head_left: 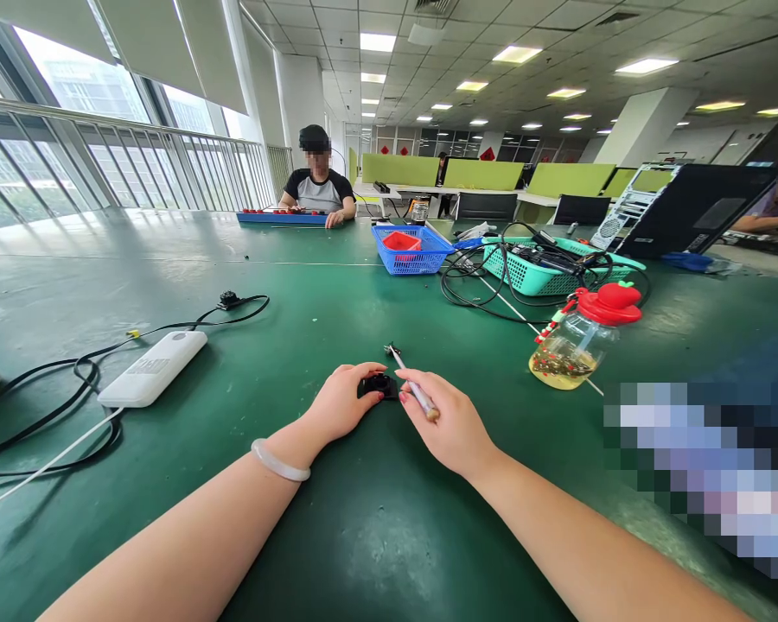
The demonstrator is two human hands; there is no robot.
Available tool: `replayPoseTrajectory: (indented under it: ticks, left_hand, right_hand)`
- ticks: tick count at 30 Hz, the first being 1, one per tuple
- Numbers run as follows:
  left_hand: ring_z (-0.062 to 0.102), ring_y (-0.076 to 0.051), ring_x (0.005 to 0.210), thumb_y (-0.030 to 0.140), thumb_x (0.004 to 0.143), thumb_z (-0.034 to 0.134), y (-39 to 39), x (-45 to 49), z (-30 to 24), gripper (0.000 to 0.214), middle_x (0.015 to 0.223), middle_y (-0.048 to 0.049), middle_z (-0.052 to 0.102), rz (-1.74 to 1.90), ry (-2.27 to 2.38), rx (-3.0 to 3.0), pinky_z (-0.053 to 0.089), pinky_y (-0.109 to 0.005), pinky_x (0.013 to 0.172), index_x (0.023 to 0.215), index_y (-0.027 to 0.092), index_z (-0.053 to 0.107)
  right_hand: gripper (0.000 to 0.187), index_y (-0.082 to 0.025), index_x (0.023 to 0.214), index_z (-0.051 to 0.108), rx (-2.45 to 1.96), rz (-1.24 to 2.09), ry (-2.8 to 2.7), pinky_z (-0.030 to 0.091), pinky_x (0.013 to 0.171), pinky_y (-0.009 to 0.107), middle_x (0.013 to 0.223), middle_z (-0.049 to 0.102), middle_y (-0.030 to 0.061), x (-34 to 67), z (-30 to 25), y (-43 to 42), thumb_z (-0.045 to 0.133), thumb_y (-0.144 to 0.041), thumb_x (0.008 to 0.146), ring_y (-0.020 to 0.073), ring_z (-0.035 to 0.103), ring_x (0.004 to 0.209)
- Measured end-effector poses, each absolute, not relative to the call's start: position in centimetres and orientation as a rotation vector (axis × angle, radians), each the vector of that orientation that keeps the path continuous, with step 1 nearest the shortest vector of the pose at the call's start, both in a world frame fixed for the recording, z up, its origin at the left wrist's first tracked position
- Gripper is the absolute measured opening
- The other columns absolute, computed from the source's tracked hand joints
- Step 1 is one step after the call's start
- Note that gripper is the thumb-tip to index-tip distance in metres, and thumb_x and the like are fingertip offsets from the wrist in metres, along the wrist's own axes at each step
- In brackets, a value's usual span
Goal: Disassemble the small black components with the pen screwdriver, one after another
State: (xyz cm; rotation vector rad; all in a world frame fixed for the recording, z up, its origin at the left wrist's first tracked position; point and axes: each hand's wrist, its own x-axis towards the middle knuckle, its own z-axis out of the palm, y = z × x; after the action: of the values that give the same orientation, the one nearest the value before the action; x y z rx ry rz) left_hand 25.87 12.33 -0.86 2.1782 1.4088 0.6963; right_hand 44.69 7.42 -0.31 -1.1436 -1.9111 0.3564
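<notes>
Between thumb and fingers, my left hand grips a small black part against the green tabletop; its exact kind is too small to make out. A slim screwdriver with a pale handle lies in the closed fingers of my right hand. Its thin end points away from me, toward a little cluster of dark screws just past the black part. Both hands are close together at the middle of the table.
A white power bank with cables lies left. Ahead are a blue basket and a teal basket with tangled cables. A red-lidded glass bottle stands right. Across the table a person sits behind a blue tray.
</notes>
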Motion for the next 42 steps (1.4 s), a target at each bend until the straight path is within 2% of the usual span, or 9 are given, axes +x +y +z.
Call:
replayPoseTrajectory:
  ticks: [5,7,16,24,31,37,42]
  left_hand:
    - [0.057,-0.025,0.114,0.023,0.079,0.065,12.3,25.9,-0.8,0.042,0.116,-0.0042,0.068,0.658,1.438,2.187,0.045,-0.041,0.103,0.120,0.025,0.062]
    - [0.057,-0.025,0.113,0.023,0.078,0.066,12.3,25.9,-0.7,0.043,0.116,-0.0045,0.068,0.648,1.446,2.188,0.045,-0.041,0.103,0.120,0.026,0.062]
    - [0.058,-0.025,0.113,0.024,0.077,0.067,12.6,25.8,-1.1,0.043,0.113,-0.0045,0.069,0.661,1.442,2.190,0.045,-0.040,0.103,0.120,0.026,0.062]
    - [0.057,-0.025,0.113,0.024,0.079,0.064,12.4,25.8,-1.0,0.042,0.113,-0.0048,0.069,0.657,1.439,2.193,0.045,-0.040,0.102,0.120,0.026,0.062]
    - [0.057,-0.025,0.114,0.021,0.077,0.064,12.2,25.9,-0.8,0.042,0.114,-0.0043,0.069,0.657,1.436,2.202,0.046,-0.041,0.102,0.119,0.025,0.063]
    - [0.057,-0.025,0.115,0.023,0.077,0.064,12.4,25.8,-1.2,0.043,0.117,-0.0040,0.068,0.674,1.421,2.217,0.045,-0.041,0.104,0.120,0.025,0.062]
    - [0.056,-0.026,0.115,0.023,0.077,0.065,12.3,25.8,-1.0,0.043,0.116,-0.0048,0.068,0.660,1.422,2.211,0.045,-0.041,0.103,0.120,0.025,0.062]
  right_hand:
    - [0.020,-0.022,0.096,0.066,-1.003,0.322,-1.827,0.048,0.065,0.025,0.081,0.065,0.0020,45.1,0.2,6.9,0.047,-0.030,0.095,0.0135,0.060,0.067]
    - [0.021,-0.022,0.088,0.065,-1.003,0.307,-1.844,0.047,0.065,0.025,0.077,0.064,0.0014,45.0,0.4,6.7,0.046,-0.029,0.095,0.0134,0.059,0.067]
    - [0.022,-0.022,0.079,0.057,-1.135,0.389,-1.940,0.041,0.060,0.024,0.072,0.060,-0.0007,44.7,0.9,6.8,0.042,-0.028,0.094,0.0127,0.053,0.063]
    - [0.023,-0.021,0.078,0.058,-1.098,0.359,-1.933,0.041,0.060,0.025,0.071,0.060,0.0001,44.8,0.8,6.8,0.042,-0.028,0.094,0.0130,0.053,0.062]
    - [0.017,-0.022,0.085,0.061,-0.943,0.359,-2.044,0.045,0.064,0.026,0.077,0.064,0.0016,44.8,0.6,6.6,0.046,-0.027,0.092,0.0135,0.058,0.065]
    - [0.014,-0.024,0.092,0.063,-1.063,0.481,-2.103,0.048,0.066,0.026,0.086,0.068,0.0011,44.5,0.2,6.9,0.050,-0.029,0.091,0.0147,0.062,0.072]
    - [0.017,-0.023,0.085,0.062,-0.996,0.404,-2.037,0.045,0.064,0.025,0.075,0.066,0.0003,44.7,0.4,6.8,0.048,-0.029,0.092,0.0140,0.059,0.067]
